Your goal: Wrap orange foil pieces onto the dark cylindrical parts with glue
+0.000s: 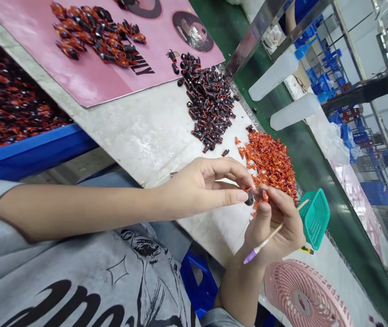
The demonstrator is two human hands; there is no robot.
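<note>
My left hand (204, 184) is closed in a pinch on a small black plastic piece (249, 198), held between thumb and fingertips. Close against it, my right hand (281, 225) pinches a small orange piece (265, 195) between thumb and forefinger. A thin stick with a purple tip (271, 237) also lies across the right palm, its tip pointing down toward the wrist. Whether the two pieces touch is hidden by the fingers. Beyond the hands are a heap of orange pieces (271, 159) and a heap of black pieces (211, 102) on the white tabletop (149, 127).
Joined black-and-orange pieces (95, 34) lie on a pink sheet (108, 84). A blue bin (37, 147) full of them stands at left. A green basket (320, 218), a pink fan (303, 295) and two white bottles (276, 75) (296, 111) stand around the far and right sides.
</note>
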